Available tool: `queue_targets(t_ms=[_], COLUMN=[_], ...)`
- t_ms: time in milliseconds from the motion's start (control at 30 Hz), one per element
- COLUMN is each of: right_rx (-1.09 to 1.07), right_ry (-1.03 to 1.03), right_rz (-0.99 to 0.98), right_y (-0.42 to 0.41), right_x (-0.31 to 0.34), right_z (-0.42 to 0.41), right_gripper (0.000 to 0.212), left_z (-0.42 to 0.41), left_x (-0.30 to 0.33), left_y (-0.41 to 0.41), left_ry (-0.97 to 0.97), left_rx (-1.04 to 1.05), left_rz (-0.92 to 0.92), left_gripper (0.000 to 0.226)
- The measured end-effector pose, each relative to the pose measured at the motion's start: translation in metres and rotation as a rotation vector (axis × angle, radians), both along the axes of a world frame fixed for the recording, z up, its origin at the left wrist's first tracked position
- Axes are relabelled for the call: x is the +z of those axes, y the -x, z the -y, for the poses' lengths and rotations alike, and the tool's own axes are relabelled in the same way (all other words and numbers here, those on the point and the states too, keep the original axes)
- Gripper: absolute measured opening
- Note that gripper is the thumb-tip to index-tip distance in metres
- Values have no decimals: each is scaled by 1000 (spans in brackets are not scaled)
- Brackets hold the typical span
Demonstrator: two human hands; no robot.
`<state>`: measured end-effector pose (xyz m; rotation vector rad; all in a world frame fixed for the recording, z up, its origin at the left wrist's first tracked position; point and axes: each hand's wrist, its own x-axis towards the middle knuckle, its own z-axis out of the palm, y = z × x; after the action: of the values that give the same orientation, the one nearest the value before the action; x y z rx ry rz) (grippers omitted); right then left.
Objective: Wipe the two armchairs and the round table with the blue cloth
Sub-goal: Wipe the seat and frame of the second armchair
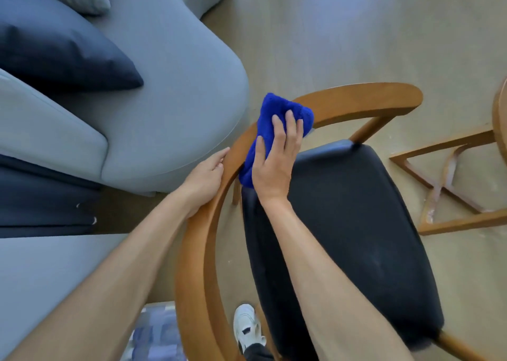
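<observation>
A wooden armchair with a curved backrest rail (365, 101) and a black seat cushion (351, 223) stands below me. The blue cloth (270, 113) lies bunched on the curved rail near its bend. My right hand (274, 155) presses flat on the cloth with straight fingers. My left hand (204, 179) rests against the outer side of the rail, just left of the cloth, fingers fairly straight. At the far right edge a sliver of the round table's wooden rim (500, 119) shows, with its wooden base frame (450, 185) on the floor.
A grey sofa (170, 100) with a dark navy cushion (63, 58) sits close on the left, nearly touching the chair rail. My white shoe (247, 327) stands on the pale floor between rail and seat. A patterned rug corner (156, 333) lies at the bottom.
</observation>
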<state>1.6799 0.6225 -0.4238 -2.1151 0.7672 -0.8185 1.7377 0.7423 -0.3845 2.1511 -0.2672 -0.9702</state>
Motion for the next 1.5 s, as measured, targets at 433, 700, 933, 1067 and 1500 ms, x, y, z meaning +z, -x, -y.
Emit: queue_targets(t_ms=[433,700,933,1067,1500], right_rx=[-402,347,600,447,846], right_ry=[-946,-968,-818,-888,-764], right_rz=[221,-92,-141,-161,-326], right_y=[8,135,188,152,281], right_x=[22,29,41,37,55], right_z=[-55,-113,-119,-116,-120], right_gripper=[45,43,50,49,50], left_z=[0,0,4,-7,0], left_x=[-12,-10,10,21,37], left_y=[6,9,22,25,60], left_ry=[34,-24,-147,-175,-302], left_rx=[-12,-80,-224,-248,-354], left_rz=[174,307,482,439,377], left_gripper=[50,48,52,48,52])
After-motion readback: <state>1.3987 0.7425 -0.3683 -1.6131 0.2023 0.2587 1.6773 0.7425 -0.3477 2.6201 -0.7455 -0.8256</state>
